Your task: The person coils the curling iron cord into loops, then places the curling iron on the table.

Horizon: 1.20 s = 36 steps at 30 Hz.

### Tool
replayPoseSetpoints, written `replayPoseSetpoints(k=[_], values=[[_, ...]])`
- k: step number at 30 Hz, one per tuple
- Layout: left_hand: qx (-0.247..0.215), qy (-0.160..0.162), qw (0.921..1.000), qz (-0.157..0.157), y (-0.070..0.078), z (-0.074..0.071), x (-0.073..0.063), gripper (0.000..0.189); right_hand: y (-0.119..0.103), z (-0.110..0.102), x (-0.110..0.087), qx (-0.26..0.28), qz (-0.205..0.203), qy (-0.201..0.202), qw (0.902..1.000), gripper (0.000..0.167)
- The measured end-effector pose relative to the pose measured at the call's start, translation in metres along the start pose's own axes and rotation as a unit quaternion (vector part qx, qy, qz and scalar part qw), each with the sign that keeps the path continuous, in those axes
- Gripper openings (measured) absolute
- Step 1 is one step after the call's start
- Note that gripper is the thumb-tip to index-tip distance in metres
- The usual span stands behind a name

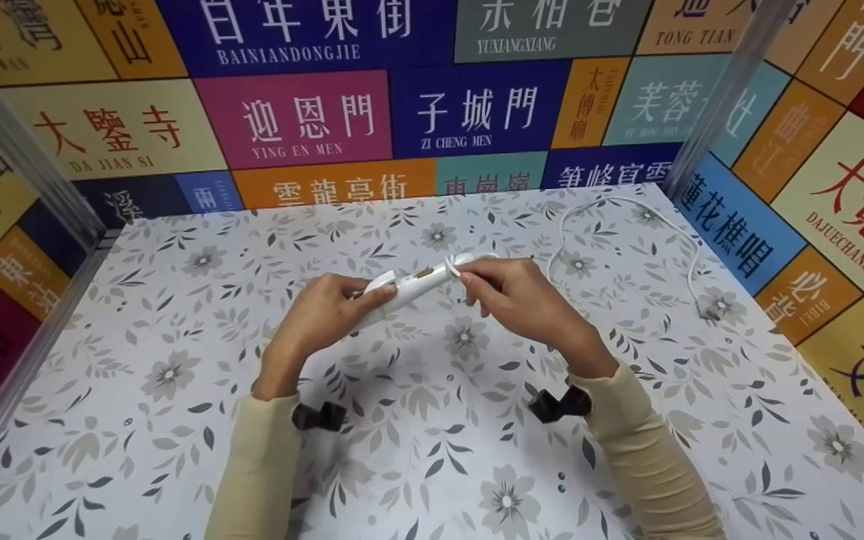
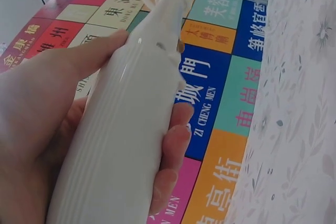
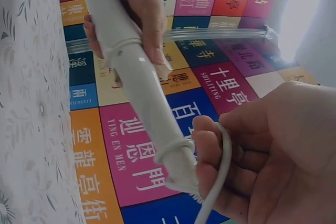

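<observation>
My left hand (image 1: 327, 311) grips a white, wand-shaped corded appliance (image 1: 423, 285) that looks like a hair styling iron. In the left wrist view, the thumb lies along one side of its ribbed white body (image 2: 118, 124) and the fingertips (image 2: 176, 142) curl round the other. A small gold-coloured part shows on its upper side. At the narrow end, the white cord (image 3: 224, 161) loops round the handle. My right hand (image 1: 529, 304) pinches this cord between thumb and fingers, close beside the handle end. Both hands are above the table, and the left palm covers part of the appliance.
The rest of the cord (image 1: 627, 199) curves over the table at the back right, its end (image 1: 708, 315) lying near the right edge. A floral cloth (image 1: 432, 457) covers the table. Panels with large lettering (image 1: 293, 120) stand along the back and sides, with clear corner posts (image 1: 732, 94).
</observation>
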<state>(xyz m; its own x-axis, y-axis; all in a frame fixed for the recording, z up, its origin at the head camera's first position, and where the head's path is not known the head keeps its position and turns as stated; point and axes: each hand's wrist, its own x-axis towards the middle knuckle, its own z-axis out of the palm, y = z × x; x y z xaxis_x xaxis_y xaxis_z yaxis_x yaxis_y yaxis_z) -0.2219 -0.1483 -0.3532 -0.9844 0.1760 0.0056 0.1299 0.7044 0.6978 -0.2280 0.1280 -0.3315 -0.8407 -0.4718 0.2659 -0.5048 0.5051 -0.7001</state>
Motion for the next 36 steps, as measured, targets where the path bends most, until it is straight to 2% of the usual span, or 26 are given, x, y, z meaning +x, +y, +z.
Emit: replayPoseSetpoints(k=[4, 14, 20, 27, 31, 36], values=[[-0.028, 0.025, 0.9992, 0.011, 0.002, -0.002, -0.002, 0.045, 0.001, 0.001, 0.002, 0.026, -0.001, -0.013, 0.9996, 0.027], [-0.064, 0.047, 0.9968, 0.007, 0.008, -0.004, -0.008, 0.047, 0.011, -0.001, 0.007, 0.053, -0.035, -0.061, 0.9961, 0.031], [-0.083, 0.044, 0.9953, 0.023, 0.007, -0.005, -0.008, 0.045, 0.031, 0.000, 0.014, 0.093, -0.045, -0.110, 0.9885, 0.030], [-0.077, 0.020, 0.9959, 0.041, 0.006, -0.006, -0.008, 0.042, 0.056, 0.004, 0.019, 0.100, -0.029, -0.153, 0.9827, 0.030], [-0.073, 0.002, 0.9960, 0.050, 0.006, -0.007, -0.008, 0.040, 0.066, 0.005, 0.023, 0.112, 0.004, -0.143, 0.9834, 0.024], [-0.078, -0.023, 0.9949, 0.060, 0.006, -0.007, -0.009, 0.041, 0.077, 0.002, 0.024, 0.089, 0.076, -0.079, 0.9900, 0.018]])
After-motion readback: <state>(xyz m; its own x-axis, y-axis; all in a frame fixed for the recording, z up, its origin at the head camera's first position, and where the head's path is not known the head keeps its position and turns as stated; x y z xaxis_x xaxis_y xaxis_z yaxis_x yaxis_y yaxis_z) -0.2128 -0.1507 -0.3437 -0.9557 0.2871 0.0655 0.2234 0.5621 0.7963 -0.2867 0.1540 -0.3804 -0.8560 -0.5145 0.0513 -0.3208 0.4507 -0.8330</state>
